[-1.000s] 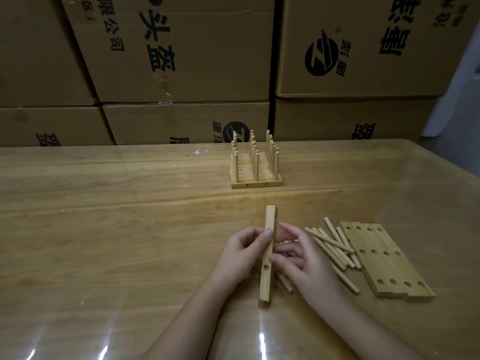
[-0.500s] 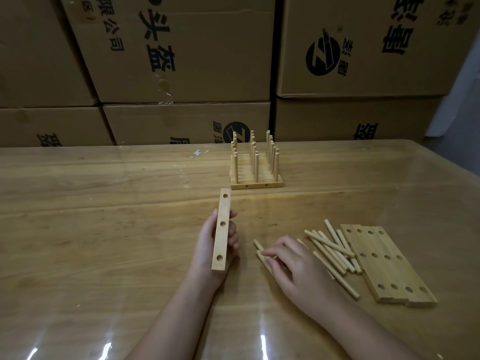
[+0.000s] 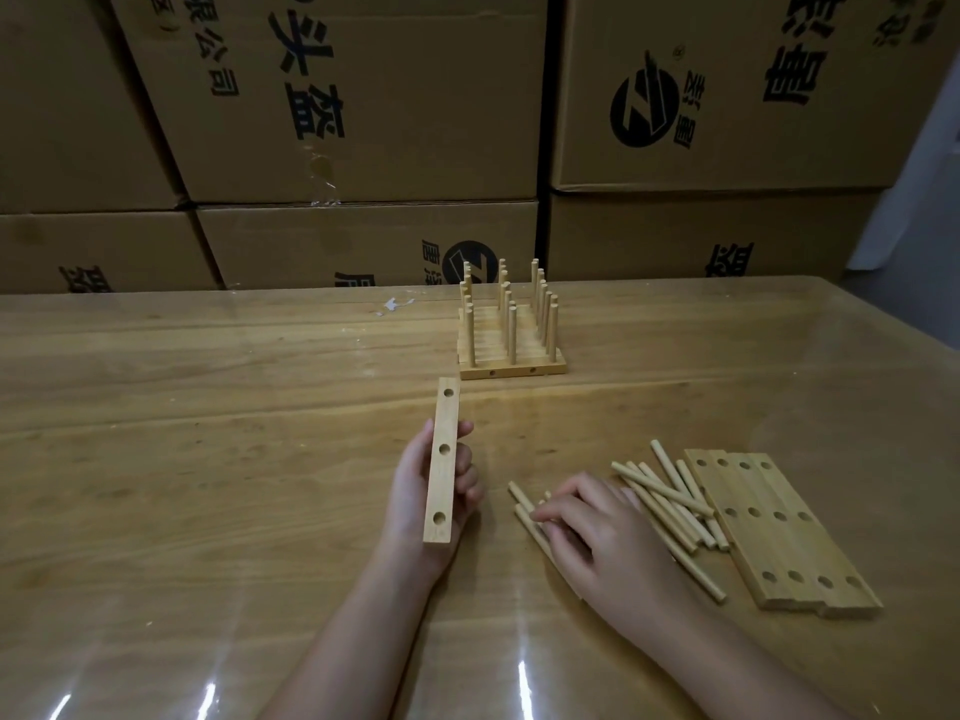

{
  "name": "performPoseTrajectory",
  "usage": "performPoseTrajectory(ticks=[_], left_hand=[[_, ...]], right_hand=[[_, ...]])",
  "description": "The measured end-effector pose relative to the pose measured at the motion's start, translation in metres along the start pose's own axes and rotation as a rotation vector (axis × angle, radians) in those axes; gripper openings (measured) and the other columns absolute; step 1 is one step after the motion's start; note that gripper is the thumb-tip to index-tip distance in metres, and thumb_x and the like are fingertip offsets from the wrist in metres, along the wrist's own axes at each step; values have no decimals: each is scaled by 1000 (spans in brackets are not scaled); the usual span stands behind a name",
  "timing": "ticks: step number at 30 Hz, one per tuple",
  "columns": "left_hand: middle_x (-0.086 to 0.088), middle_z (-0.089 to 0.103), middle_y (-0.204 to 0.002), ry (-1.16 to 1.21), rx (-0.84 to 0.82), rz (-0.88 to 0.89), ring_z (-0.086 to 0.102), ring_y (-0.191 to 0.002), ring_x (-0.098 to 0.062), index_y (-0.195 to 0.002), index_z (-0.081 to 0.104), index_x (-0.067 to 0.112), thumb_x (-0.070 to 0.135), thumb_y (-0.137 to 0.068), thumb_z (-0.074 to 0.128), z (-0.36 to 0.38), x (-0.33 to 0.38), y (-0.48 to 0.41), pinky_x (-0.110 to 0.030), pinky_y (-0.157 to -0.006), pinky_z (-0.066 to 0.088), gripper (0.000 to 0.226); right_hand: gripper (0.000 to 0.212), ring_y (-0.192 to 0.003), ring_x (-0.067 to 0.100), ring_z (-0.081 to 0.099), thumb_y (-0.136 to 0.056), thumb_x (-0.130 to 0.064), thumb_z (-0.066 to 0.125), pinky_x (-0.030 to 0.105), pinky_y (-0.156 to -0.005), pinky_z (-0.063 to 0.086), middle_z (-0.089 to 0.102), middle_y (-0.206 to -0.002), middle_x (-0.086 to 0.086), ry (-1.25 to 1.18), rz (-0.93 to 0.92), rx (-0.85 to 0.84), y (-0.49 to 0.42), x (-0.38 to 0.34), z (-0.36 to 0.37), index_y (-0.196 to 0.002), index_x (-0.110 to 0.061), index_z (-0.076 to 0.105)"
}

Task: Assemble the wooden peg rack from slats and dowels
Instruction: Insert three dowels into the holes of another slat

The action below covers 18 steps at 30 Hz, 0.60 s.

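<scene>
Glossy wooden tabletop [image 3: 208, 459]. The left hand [image 3: 415, 493] grips a flat, pale, three-hole slat [image 3: 442, 467], fingers curled round its edges and its length pointing to 12 o'clock. The right hand [image 3: 602, 537] lies palm-down on loose round dowels [image 3: 670, 493]; whether its fingers pinch one cannot be told. Drilled slats [image 3: 779, 532] lie side by side at its 3 o'clock, and a finished peg rack [image 3: 511, 337] stands at 12 o'clock.

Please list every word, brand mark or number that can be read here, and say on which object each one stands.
"头盔": large dark print, upper middle brown cardboard box.
"限公司": smaller print, same box, left part.
"唐": large print, upper right brown cardboard box; the small characters beside its round black logo are too blurred.
Lower brown cardboard boxes: characters cut off or partly hidden, unreadable.
Light wooden peg rack, slats, dowels: no text.
</scene>
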<state>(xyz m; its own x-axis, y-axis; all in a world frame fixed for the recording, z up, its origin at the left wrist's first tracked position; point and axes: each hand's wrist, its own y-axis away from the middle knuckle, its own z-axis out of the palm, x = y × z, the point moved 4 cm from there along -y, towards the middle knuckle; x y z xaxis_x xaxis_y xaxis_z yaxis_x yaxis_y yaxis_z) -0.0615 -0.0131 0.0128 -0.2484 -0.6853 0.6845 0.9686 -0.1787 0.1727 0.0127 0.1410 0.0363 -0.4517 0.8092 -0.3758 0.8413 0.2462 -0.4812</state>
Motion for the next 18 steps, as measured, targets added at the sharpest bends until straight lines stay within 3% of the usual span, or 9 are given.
performPoseTrajectory(ticks=[4, 12, 18], left_hand=[[2, 40, -54, -66, -15, 17, 38, -41, -9, -89, 66, 9, 40, -88, 51, 0, -3, -2, -21, -39, 37, 34], [2, 41, -54, -66, -21, 18, 39, -41, -9, -83, 71, 11, 39, -90, 49, 2, -2, -3, -20, -39, 37, 37], [1, 42, -54, -67, -13, 0, 40, -42, -9, -87, 69, 9, 38, -95, 46, 1, -2, -2, -21, -39, 37, 37]], right_hand=[[18, -79, 8, 58, -75, -8, 74, 30, -77, 40, 58, -83, -8, 18, 11, 48, 0, 0, -2, -88, -20, 71], [20, -81, 10, 59, -72, -7, 76, 33, -79, 39, 59, -83, -9, 105, 54, 106, -3, 8, -13, -86, -21, 71], [41, -96, 18, 57, -75, 5, 58, 34, -89, 30, 60, -100, -3, 205, 305, 191, -3, 37, -37, -111, -15, 63]])
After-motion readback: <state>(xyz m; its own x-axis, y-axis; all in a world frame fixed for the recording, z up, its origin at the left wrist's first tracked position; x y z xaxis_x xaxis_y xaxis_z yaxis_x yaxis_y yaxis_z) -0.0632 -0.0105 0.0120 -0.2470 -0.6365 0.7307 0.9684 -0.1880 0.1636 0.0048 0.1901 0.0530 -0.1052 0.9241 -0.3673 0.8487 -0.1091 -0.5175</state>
